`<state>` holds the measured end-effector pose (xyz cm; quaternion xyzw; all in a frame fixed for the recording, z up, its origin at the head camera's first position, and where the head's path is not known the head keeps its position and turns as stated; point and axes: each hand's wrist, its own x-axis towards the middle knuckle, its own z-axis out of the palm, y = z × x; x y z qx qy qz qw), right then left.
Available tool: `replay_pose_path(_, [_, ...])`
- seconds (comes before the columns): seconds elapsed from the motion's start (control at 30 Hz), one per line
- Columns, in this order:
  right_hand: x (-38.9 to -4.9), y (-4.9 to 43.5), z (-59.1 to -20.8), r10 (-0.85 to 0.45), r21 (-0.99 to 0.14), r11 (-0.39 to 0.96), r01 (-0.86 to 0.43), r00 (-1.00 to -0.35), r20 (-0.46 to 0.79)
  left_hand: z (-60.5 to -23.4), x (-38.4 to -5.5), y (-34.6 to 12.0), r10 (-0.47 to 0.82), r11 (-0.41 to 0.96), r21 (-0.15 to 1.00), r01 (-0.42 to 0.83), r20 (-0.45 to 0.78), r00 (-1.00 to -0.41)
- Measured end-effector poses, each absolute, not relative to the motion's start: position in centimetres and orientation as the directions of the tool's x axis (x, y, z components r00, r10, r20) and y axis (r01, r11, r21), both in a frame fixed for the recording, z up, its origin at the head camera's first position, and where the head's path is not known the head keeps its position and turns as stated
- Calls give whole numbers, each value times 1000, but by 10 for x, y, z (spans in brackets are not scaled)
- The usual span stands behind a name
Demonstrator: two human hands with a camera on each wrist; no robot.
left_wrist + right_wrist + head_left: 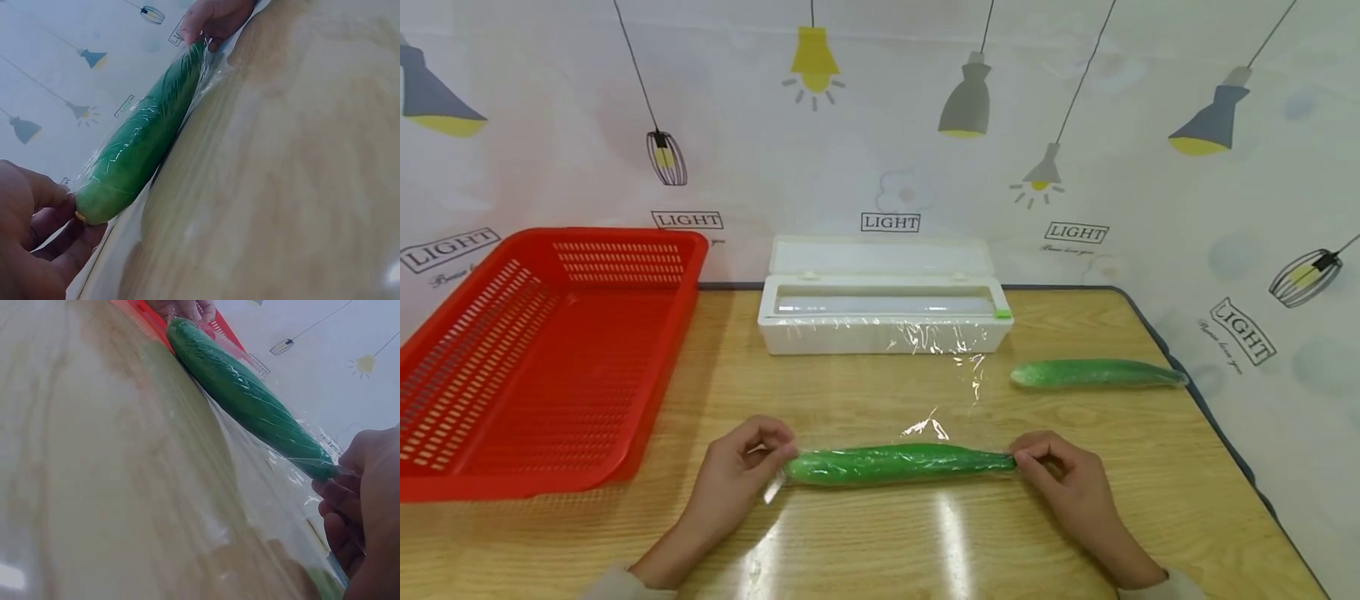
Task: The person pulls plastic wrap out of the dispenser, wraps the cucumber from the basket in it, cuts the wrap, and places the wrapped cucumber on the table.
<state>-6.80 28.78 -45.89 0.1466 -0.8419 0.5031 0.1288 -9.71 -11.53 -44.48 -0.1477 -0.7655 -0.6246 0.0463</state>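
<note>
A green cucumber [895,464] lies crosswise in front of me, covered in shiny clear cling film [927,427]. My left hand [737,471] pinches the film at the cucumber's pale left end, thumb against fingers. At the dark, narrow right end, my right hand [1067,479] pinches the film in the same way. Both wrist views show the film lying tight over the cucumber [137,144]. From the cucumber the film stretches back to a white cling film dispenser [883,337], whose lid stands up and whose roll shows inside.
To the left stands a red plastic basket [662,400] with slotted walls. Another cucumber [1097,373], apparently film-wrapped, lies at the right rear. A green slider [1002,314] sits at the dispenser's right end. Behind the wooden table [880,550] hangs a lamp-patterned sheet [737,108].
</note>
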Motion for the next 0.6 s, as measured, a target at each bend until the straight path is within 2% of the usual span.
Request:
replay_pose_path(0.2, [-74,284,-461,-100,-818,453,-355,-932,349,-446,-95,-117,176,185,939,290,259,-950])
replay_pose_path(0.47, [-74,280,-456,-103,-821,451,-351,-934,343,-448,-92,-121,245,290,861,418,355,-902])
replay_pose_path(0.6, [-75,279,-454,-100,-815,477,-329,-942,321,-446,-92,-122,287,319,844,432,348,-892])
